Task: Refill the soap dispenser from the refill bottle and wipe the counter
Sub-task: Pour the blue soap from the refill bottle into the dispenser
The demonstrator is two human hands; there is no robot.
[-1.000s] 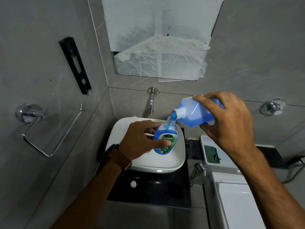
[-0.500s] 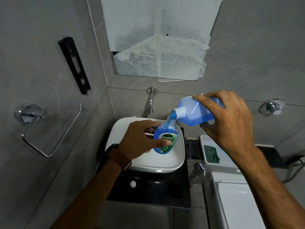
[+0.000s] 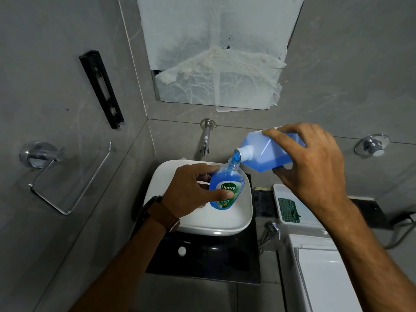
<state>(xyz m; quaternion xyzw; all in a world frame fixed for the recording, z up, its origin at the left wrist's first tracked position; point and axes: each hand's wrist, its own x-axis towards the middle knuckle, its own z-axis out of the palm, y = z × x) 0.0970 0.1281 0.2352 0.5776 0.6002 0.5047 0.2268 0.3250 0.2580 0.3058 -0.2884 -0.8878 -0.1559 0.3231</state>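
My left hand (image 3: 191, 190) grips the clear soap dispenser (image 3: 226, 188), pump off, blue liquid inside and a green label on its front, above the white basin (image 3: 225, 224). My right hand (image 3: 308, 170) holds the blue refill bottle (image 3: 263, 152) tipped on its side, its white neck over the dispenser's open mouth. Blue soap runs from the neck into the dispenser. A green cloth (image 3: 288, 210) lies in a white tray (image 3: 277, 190) to the right of the basin.
The basin sits on a black counter (image 3: 213, 266) with a small white cap (image 3: 182, 251) on it. A wall tap (image 3: 206, 140) juts out above the basin. A chrome towel ring (image 3: 67, 176) hangs on the left wall. A white toilet tank (image 3: 319, 273) stands lower right.
Both hands and bottles stay almost still. Soap keeps flowing into the dispenser.
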